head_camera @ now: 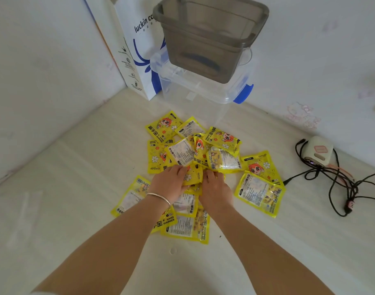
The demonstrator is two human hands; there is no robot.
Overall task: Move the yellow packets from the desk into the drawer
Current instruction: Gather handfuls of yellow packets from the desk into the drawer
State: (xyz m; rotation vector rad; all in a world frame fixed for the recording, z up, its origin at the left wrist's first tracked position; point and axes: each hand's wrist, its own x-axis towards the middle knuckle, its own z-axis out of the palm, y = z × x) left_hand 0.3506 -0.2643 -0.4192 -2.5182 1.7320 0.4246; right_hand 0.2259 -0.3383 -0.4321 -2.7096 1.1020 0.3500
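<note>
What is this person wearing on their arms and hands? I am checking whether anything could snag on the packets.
Both forearms are bare, with no gloves and no rings that I can make out. The left hand has a thin silver bangle at the wrist. The right hand and its wrist wear nothing.

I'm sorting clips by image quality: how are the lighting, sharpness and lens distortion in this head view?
Head view: soft, even daylight with only faint shadows under the hands; strong wide-angle bending, so the desk edges and the grey bin splay outward; print on the yellow packets is legible mid-frame, while the foreground forearms are softer; slight glare on the packets' clear windows.
</note>
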